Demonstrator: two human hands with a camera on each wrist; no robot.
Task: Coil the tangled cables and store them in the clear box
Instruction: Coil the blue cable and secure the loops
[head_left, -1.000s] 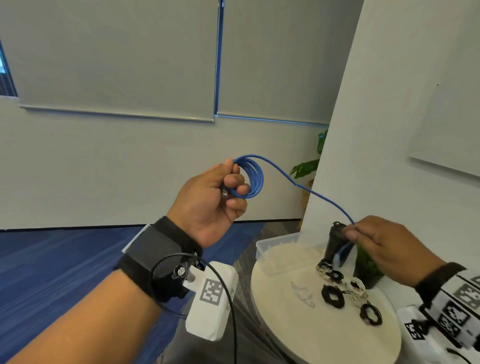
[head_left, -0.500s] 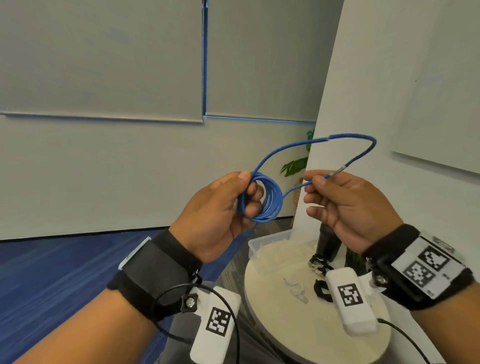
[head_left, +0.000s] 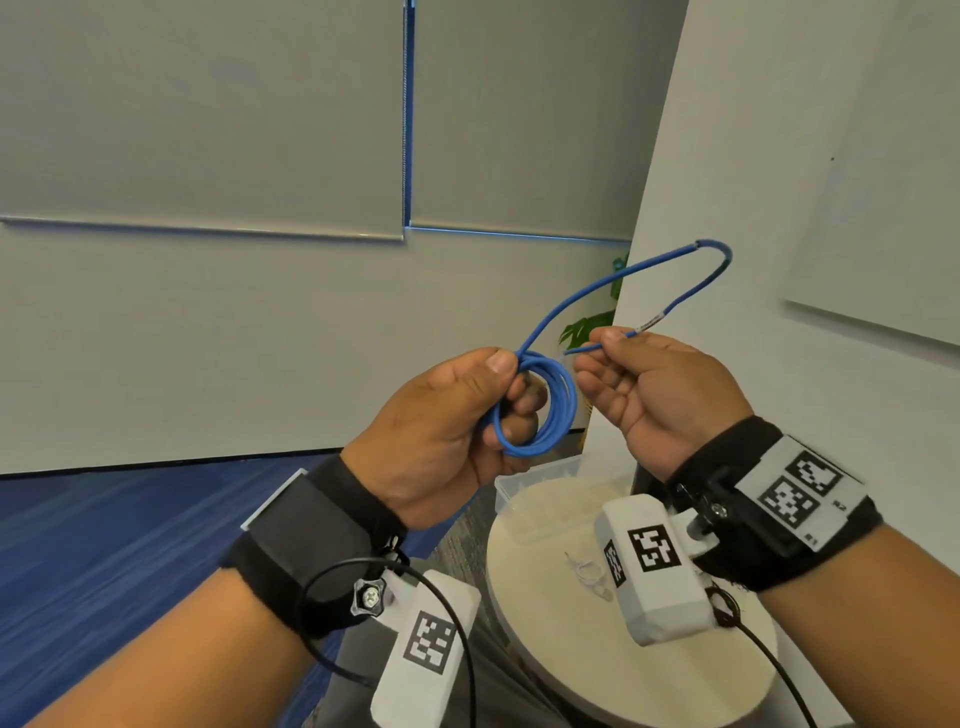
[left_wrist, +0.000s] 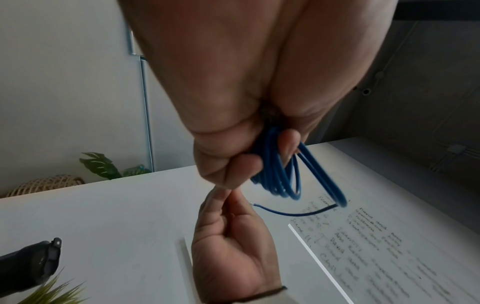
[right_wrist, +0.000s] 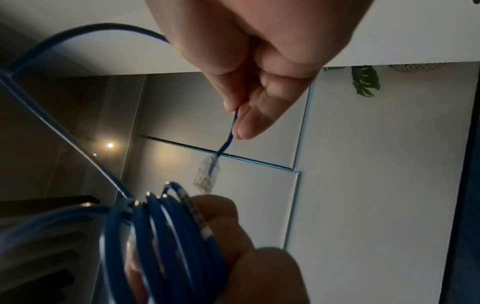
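A: Starting at the left, what does the left hand (head_left: 441, 431) have?

B: The blue cable (head_left: 558, 402), wound into several loops. Thumb and fingers (head_left: 524, 400) are curled round the bundle and hold it up in the air, above the near left edge of the round table (head_left: 545, 649). The grip and the coil look the same as half a second ago.

A: And the loose part?

B: It rises from the coil, arcs up to the right against the white wall, bends over and comes back down into the right hand (head_left: 660, 395). The arc sits a little lower and narrower than it did half a second ago.

A: How does the right hand hold it?

B: Thumb and forefinger pinch the cable just behind its clear plug (right_wrist: 207, 174); the other fingers are loosely curled under. A second ago this hand was down at the table with the cable stretched out to it; now it is raised just right of the coil, the two hands close but apart.

A: The box?

B: The clear box (head_left: 540, 486) stands on the far side of the table, below the hands, with a small white cable (head_left: 587, 569) lying on the tabletop nearer. The blue cable is not in the box.
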